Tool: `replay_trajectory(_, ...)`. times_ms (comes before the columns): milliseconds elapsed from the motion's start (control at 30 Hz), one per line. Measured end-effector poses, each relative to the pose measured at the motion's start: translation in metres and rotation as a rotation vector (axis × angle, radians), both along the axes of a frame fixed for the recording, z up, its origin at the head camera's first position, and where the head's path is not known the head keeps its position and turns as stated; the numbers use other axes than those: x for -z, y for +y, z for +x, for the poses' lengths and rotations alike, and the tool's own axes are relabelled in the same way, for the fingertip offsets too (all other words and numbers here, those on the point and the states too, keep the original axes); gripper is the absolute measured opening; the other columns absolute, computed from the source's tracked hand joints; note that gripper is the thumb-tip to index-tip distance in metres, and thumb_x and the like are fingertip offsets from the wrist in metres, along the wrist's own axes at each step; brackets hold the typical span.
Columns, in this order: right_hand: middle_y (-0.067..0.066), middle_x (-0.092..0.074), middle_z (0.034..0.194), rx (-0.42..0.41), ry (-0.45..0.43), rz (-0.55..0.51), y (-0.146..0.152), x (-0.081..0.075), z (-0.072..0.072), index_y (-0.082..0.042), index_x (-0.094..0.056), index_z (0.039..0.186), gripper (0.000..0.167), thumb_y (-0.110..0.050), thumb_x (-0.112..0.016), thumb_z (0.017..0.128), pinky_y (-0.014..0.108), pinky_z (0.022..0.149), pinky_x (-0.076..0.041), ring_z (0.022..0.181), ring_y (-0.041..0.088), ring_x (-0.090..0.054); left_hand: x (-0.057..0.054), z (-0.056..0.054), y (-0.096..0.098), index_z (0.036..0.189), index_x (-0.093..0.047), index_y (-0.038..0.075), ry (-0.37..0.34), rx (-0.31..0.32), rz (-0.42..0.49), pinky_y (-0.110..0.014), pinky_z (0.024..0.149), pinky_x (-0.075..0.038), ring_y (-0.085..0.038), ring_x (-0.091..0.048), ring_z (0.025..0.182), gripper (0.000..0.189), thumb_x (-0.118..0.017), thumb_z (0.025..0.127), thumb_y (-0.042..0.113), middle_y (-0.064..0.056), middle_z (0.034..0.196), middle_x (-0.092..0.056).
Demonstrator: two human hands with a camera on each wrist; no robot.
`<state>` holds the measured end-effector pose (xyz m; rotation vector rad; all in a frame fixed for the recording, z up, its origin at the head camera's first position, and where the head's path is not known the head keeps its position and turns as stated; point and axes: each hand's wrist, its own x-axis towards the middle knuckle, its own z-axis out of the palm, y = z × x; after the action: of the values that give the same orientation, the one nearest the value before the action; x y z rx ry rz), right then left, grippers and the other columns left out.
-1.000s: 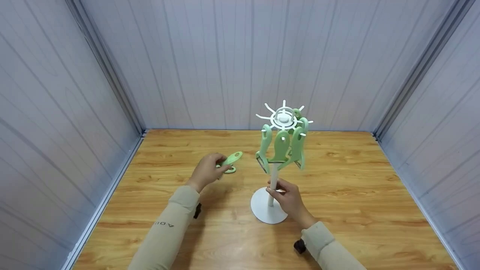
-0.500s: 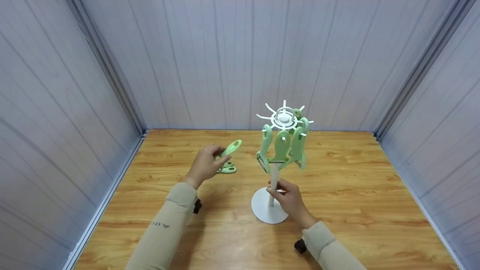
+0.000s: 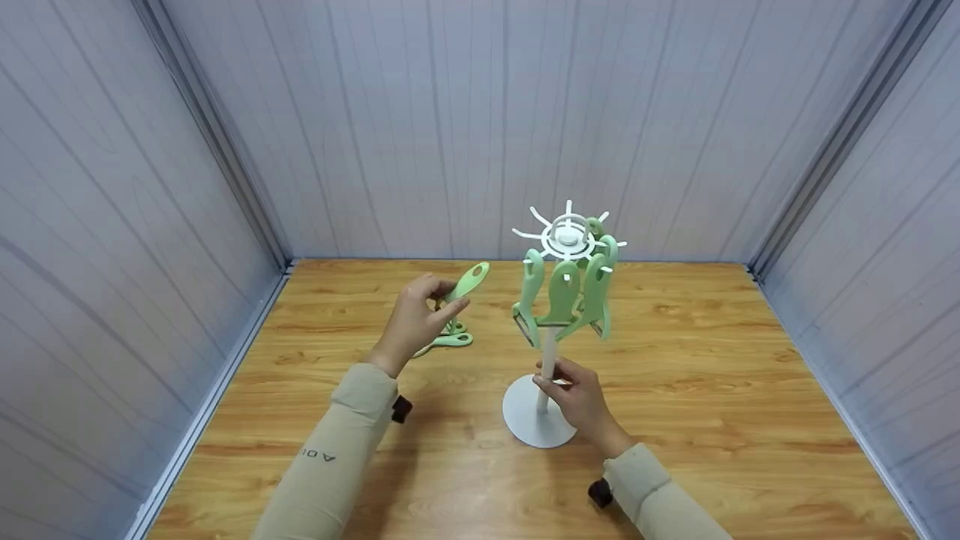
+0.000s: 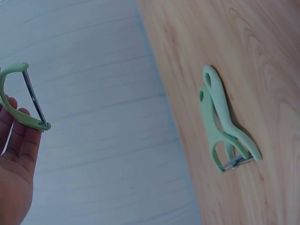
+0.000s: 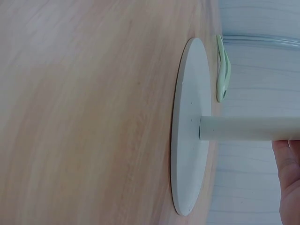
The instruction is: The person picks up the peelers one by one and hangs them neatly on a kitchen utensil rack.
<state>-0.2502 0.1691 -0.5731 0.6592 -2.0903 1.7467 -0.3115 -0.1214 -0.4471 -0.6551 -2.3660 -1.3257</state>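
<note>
My left hand (image 3: 411, 321) holds a light green Y-shaped peeler (image 3: 471, 279) above the table, its holed handle end pointing up and right. In the left wrist view the peeler's frame (image 4: 29, 120) and metal blade show past my fingers. My right hand (image 3: 579, 397) grips the white pole (image 5: 248, 128) of a hanging stand. That stand's round base (image 5: 191, 136) rests on the table. Several green peelers, such as the front one (image 3: 564, 298), hang by their handle holes from the hooks of its top ring (image 3: 568, 238).
Two more green peelers (image 4: 219, 103) lie overlapping on the wooden table (image 3: 697, 390), below and beside my left hand. Several hooks on the ring's back and left side (image 3: 529, 233) carry nothing. Pale panel walls (image 3: 465, 135) enclose the table at the back and sides.
My left hand has lifted the peeler up from the table, away from the other two, which now show more. My right hand and the stand stay put.
</note>
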Motion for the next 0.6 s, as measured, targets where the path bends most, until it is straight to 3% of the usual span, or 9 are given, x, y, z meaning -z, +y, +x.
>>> replay_trajectory(267, 0.026, -0.077, 0.096, -0.023, -0.005, 0.01, 0.003, -0.001, 0.001, 0.007, -0.074, 0.11, 0.015, 0.008, -0.075, 0.096, 0.021, 0.076, -0.065, 0.091, 0.002, -0.075, -0.016, 0.007, 0.008, 0.113, -0.078, 0.003, 0.103, 0.043, 0.089, -0.055, 0.089, -0.061, -0.023, -0.069, 0.094, 0.021, -0.084, 0.098, 0.016, -0.011, 0.104, -0.074)
replay_trajectory(600, 0.023, -0.078, 0.097, -0.015, -0.039, 0.037, 0.003, -0.003, 0.002, 0.006, -0.074, 0.111, 0.014, 0.006, -0.075, 0.097, 0.021, 0.079, -0.064, 0.092, 0.002, -0.075, -0.042, 0.016, 0.019, 0.114, -0.079, 0.005, 0.187, 0.083, 0.157, -0.044, 0.092, -0.061, -0.021, -0.07, 0.098, 0.021, -0.084, 0.097, 0.018, -0.009, 0.103, -0.075)
